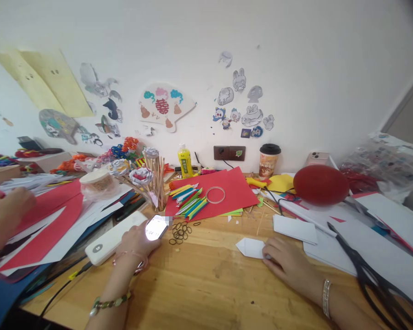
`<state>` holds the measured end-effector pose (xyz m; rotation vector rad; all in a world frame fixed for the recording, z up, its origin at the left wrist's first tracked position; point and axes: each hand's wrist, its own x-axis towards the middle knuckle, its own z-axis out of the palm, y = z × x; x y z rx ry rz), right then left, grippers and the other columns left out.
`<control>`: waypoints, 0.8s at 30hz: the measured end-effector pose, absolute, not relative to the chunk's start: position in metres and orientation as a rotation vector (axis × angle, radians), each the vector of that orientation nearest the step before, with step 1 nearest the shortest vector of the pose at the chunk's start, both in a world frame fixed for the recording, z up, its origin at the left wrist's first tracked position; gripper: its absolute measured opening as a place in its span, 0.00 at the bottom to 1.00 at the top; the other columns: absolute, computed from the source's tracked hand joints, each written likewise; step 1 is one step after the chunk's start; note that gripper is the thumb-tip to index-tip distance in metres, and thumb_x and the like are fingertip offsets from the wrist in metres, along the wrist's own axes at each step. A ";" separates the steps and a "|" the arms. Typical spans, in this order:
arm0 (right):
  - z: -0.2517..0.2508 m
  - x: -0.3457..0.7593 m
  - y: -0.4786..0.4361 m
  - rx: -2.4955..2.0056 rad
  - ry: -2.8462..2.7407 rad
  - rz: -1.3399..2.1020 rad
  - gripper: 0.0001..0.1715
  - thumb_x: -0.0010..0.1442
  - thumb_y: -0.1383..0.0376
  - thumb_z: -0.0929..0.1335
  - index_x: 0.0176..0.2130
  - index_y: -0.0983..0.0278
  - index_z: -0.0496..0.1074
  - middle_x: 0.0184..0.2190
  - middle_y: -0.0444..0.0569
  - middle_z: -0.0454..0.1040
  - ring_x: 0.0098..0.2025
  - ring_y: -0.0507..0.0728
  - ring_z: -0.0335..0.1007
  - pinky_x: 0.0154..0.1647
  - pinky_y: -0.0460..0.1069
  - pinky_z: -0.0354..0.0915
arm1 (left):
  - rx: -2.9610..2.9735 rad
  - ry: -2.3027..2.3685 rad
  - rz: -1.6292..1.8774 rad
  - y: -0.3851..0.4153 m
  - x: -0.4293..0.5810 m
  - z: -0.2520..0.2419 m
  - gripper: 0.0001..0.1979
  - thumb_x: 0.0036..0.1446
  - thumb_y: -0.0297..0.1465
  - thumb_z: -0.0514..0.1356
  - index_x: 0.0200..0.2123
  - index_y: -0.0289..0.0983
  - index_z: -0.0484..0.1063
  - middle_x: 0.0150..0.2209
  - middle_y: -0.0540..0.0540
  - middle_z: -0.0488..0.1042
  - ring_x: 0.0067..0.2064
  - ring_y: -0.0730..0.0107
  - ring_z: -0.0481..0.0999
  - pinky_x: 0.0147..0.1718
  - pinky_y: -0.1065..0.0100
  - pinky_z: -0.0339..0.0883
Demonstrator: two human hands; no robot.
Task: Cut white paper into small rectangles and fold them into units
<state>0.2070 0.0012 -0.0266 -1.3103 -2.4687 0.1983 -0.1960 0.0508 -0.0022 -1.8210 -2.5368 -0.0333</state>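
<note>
My left hand (135, 245) is curled around a phone (156, 227) whose screen is lit, holding it just above the wooden table (206, 284). My right hand (287, 263) lies on the table with its fingers pressing down on a folded white paper piece (251, 247) that ends in a point toward the left. Several small dark rubber bands (181, 231) lie scattered just right of the phone. A white power bank (112, 238) with a cable sits beside my left wrist.
Another person's hand (5, 213) rests on red and white paper at far left. Black scissors (368, 270) lie on white sheets at right. A red balloon (320, 184), coffee cup (269, 160), yellow glue bottle (185, 161), red sheet with coloured strips (189, 198) and a stick holder (155, 183) fill the back.
</note>
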 end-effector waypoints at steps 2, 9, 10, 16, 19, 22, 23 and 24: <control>-0.027 0.207 0.001 -1.306 -2.461 0.196 0.07 0.58 0.69 0.60 0.29 0.63 0.64 0.31 0.48 0.67 0.34 0.56 0.61 0.32 0.49 0.56 | -1.831 -2.532 -0.029 0.050 -0.195 -0.001 0.35 0.43 0.40 0.53 0.55 0.31 0.57 0.46 0.33 0.69 0.47 0.49 0.69 0.42 0.60 0.60; -0.026 0.207 0.001 -1.299 -2.448 0.173 0.06 0.57 0.70 0.61 0.30 0.63 0.65 0.31 0.48 0.67 0.34 0.56 0.62 0.32 0.49 0.57 | -1.811 -2.542 -0.022 0.041 -0.189 0.010 0.32 0.44 0.43 0.54 0.52 0.32 0.60 0.41 0.34 0.71 0.42 0.48 0.72 0.37 0.59 0.63; -0.026 0.206 0.001 -1.301 -2.446 0.162 0.06 0.57 0.70 0.61 0.29 0.63 0.65 0.30 0.47 0.67 0.34 0.56 0.62 0.32 0.49 0.57 | -1.786 -2.542 -0.024 0.039 -0.184 0.014 0.31 0.45 0.44 0.53 0.50 0.32 0.61 0.40 0.33 0.71 0.41 0.46 0.72 0.35 0.58 0.63; -0.022 0.206 0.001 -1.306 -2.477 0.106 0.07 0.57 0.71 0.62 0.28 0.63 0.65 0.30 0.48 0.68 0.33 0.55 0.63 0.32 0.48 0.57 | -2.341 -1.903 -0.302 0.032 -0.099 0.025 0.18 0.49 0.33 0.55 0.43 0.34 0.68 0.42 0.37 0.71 0.45 0.54 0.69 0.42 0.59 0.62; -0.021 0.207 0.002 -1.297 -2.459 0.098 0.06 0.57 0.71 0.62 0.29 0.63 0.66 0.29 0.47 0.68 0.33 0.55 0.63 0.32 0.48 0.56 | -2.868 -1.306 -0.474 0.032 -0.038 0.008 0.11 0.49 0.25 0.55 0.38 0.36 0.71 0.38 0.42 0.73 0.40 0.63 0.71 0.41 0.63 0.63; -0.022 0.206 0.003 -1.303 -2.426 0.111 0.05 0.55 0.71 0.63 0.28 0.64 0.66 0.29 0.47 0.69 0.33 0.54 0.62 0.32 0.48 0.56 | -2.976 -1.132 -0.458 0.032 0.002 -0.012 0.06 0.50 0.24 0.55 0.28 0.36 0.72 0.30 0.44 0.74 0.35 0.64 0.71 0.35 0.64 0.65; -0.023 0.206 0.004 -1.310 -2.414 0.119 0.05 0.55 0.71 0.64 0.28 0.64 0.66 0.29 0.47 0.68 0.33 0.54 0.62 0.32 0.48 0.56 | -2.993 -1.110 -0.456 0.033 0.008 -0.017 0.06 0.50 0.23 0.55 0.26 0.35 0.72 0.28 0.44 0.74 0.33 0.64 0.71 0.34 0.65 0.65; -0.023 0.206 0.004 -1.314 -2.402 0.126 0.05 0.54 0.71 0.64 0.28 0.64 0.66 0.29 0.47 0.68 0.33 0.54 0.62 0.32 0.48 0.56 | -3.004 -1.098 -0.463 0.034 0.011 -0.020 0.06 0.50 0.23 0.55 0.25 0.35 0.71 0.27 0.44 0.73 0.32 0.65 0.71 0.33 0.66 0.65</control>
